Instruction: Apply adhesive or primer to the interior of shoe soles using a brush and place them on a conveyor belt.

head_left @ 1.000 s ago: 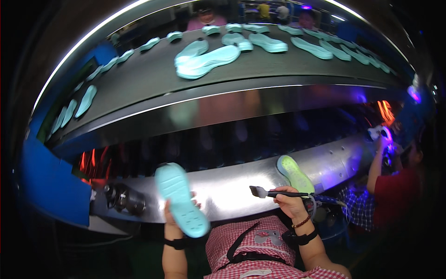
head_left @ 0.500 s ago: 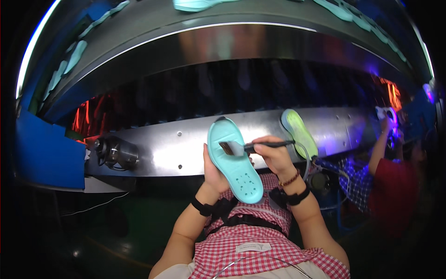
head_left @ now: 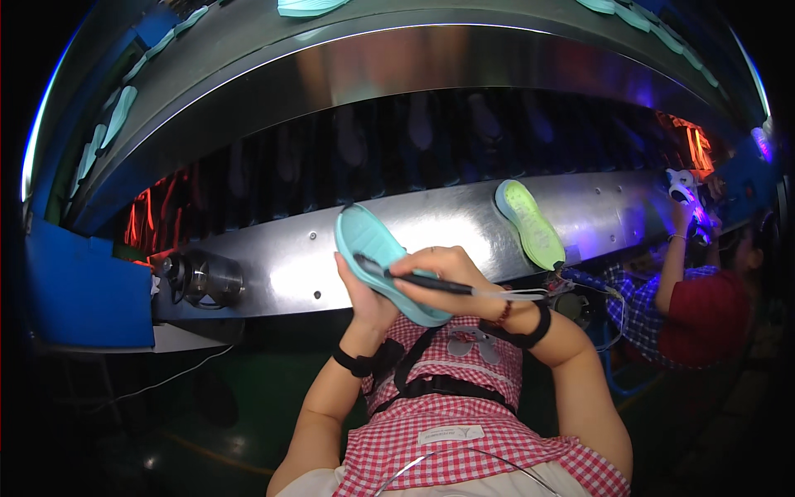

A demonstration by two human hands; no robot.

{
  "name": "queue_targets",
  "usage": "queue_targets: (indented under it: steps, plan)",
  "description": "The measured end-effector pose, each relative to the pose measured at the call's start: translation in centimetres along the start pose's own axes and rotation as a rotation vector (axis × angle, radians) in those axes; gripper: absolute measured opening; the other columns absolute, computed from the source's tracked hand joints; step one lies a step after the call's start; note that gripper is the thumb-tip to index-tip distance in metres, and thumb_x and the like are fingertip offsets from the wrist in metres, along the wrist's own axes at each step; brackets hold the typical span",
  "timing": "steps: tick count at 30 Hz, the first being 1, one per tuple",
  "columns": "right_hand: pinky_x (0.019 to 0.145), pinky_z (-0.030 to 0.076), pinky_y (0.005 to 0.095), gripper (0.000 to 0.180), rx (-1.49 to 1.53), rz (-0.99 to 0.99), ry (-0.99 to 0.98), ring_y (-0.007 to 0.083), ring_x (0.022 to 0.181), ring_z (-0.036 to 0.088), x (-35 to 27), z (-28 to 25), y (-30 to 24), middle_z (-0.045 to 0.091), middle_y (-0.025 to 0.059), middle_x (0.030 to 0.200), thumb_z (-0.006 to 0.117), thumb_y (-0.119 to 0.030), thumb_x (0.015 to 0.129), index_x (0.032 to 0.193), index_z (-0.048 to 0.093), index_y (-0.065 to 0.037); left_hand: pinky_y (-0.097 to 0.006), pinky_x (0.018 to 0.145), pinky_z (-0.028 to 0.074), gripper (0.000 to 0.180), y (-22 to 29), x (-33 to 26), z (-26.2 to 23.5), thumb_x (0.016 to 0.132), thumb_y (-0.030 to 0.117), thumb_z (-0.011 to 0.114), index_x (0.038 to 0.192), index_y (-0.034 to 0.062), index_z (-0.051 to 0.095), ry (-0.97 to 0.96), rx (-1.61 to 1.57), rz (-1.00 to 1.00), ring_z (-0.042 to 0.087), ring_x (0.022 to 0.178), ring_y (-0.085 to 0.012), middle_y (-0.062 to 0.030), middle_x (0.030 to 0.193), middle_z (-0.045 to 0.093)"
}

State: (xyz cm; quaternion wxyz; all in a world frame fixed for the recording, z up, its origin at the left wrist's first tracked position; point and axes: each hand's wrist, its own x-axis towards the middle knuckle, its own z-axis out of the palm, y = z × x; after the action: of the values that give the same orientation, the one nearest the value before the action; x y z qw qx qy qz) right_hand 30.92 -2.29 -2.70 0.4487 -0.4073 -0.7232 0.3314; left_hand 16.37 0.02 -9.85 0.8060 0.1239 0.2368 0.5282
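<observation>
A turquoise shoe sole (head_left: 370, 234) is in my left hand (head_left: 368, 300), whose thumb and fingers close round its near-left side. The sole is tilted, its inner face partly showing above the steel ledge's near edge. My right hand (head_left: 447, 273) grips a brush (head_left: 454, 287) with a black handle and a thin pale tube trailing from its rear end. The bristles are down inside the sole's hollow, along its left wall. My right hand hides part of the sole's heel end.
On the steel ledge (head_left: 277, 248) lies a yellow-green sole (head_left: 534, 228) to the right, and a dark metal-and-glass pot (head_left: 207, 277) stands at the left. Beyond runs a belt (head_left: 464, 16) carrying turquoise soles. A co-worker in a red sleeve (head_left: 700, 323) works at the right.
The sole has moved left and tilted, so its face shows less. My right hand has shifted left over it, and the brush has gone from mid-sole to the left inner wall.
</observation>
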Motion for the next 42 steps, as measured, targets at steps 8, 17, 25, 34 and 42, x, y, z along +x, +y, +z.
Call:
queue_targets:
  steps: [8,17,25,34,42]
  plan:
    - [0.067,0.050,0.0229,0.017,0.378,0.330,-0.129,0.0115,0.070,0.062,-1.1,-3.7,-2.3,0.066,0.0065,0.080,0.066,-0.009,0.074,0.090,0.066,-0.002,-0.042,0.079,0.047,0.075,3.1,-1.6,1.9,0.081,0.067,0.017,0.118,0.0077,0.046,-0.152,0.028,-0.107,0.057,0.088,-0.0290,-0.0159,0.101,0.057]
    - [0.067,0.049,0.0212,0.019,0.488,0.229,-0.182,0.0092,0.074,0.061,0.0,-3.3,-2.5,0.066,0.0072,0.081,0.066,-0.009,0.074,0.092,0.066,-0.002,-0.041,0.082,0.047,0.078,2.7,-1.1,4.2,0.081,0.068,0.016,0.120,0.0056,0.044,-0.227,-0.135,-0.146,0.057,0.092,-0.0292,-0.0169,0.104,0.056]
    - [0.077,0.047,0.0257,0.022,0.424,0.189,-0.294,0.0144,0.083,0.061,-1.2,-3.1,-2.1,0.065,0.0101,0.090,0.067,-0.004,0.073,0.094,0.065,-0.001,-0.040,0.073,0.050,0.083,2.0,-0.4,2.0,0.078,0.071,0.012,0.114,0.0055,0.047,-0.179,-0.023,-0.035,0.059,0.081,-0.0297,-0.0175,0.093,0.059]
    - [0.079,0.048,0.0300,0.022,0.489,0.073,-0.286,0.0203,0.086,0.062,-1.6,-3.0,-2.7,0.065,0.0138,0.091,0.067,0.000,0.070,0.092,0.064,0.000,-0.040,0.064,0.050,0.085,2.5,-0.5,3.2,0.076,0.073,0.012,0.110,0.0048,0.049,-0.187,-0.067,0.098,0.059,0.072,-0.0291,-0.0179,0.086,0.059]
    - [0.078,0.048,0.0275,0.019,0.285,-0.085,-0.157,0.0172,0.085,0.062,-0.7,-3.7,-2.9,0.065,0.0123,0.086,0.066,0.002,0.069,0.088,0.065,0.001,-0.039,0.065,0.049,0.088,3.4,0.1,4.9,0.074,0.075,0.012,0.112,0.0028,0.047,-0.184,-0.076,0.227,0.057,0.073,-0.0307,-0.0206,0.088,0.057]
